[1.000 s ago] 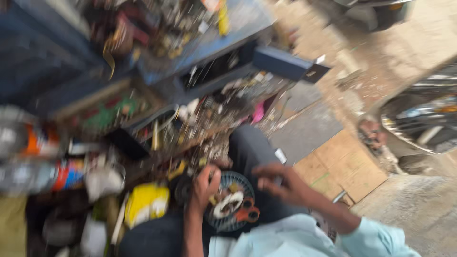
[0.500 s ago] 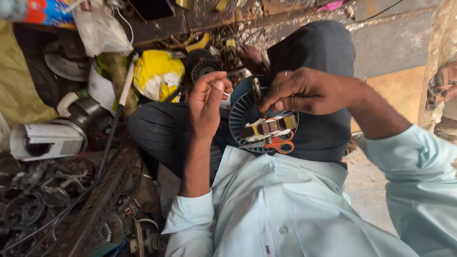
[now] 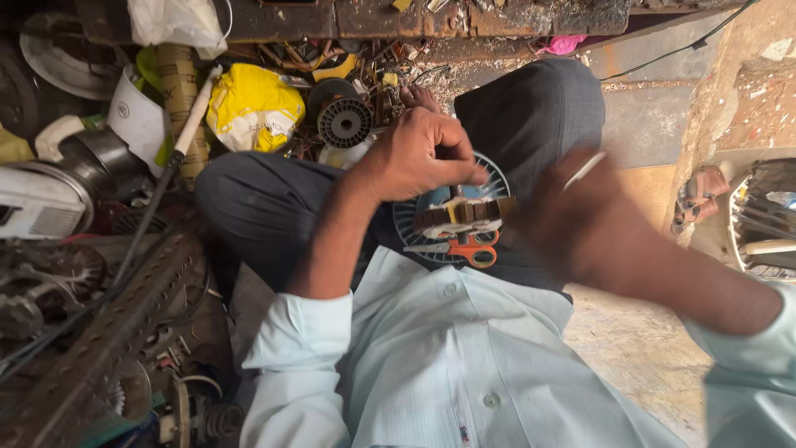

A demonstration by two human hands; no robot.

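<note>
Centre of frame: person seated cross-legged in dark trousers and a pale blue shirt, seen from above. A round slotted fan guard rests on the lap, just below centre. On it lies a motor stator, a brown laminated core with pale windings, and just under it a pair of orange-handled scissors, blades pointing left.

Left hand, upper centre: fingers curled together and pinched down at the top of the stator, touching it. What sits between the fingertips is too small to tell.

Right hand, centre right: blurred. It seems closed around a thin pale rod that sticks up toward the upper right; the grip itself cannot be told for sure. The hand is just right of the stator, contact unclear.

Upper left of frame: yellow plastic bag, a black ribbed motor rotor beside it, a white cup-shaped housing. Lower left: a perforated metal strip among scrap parts.
</note>
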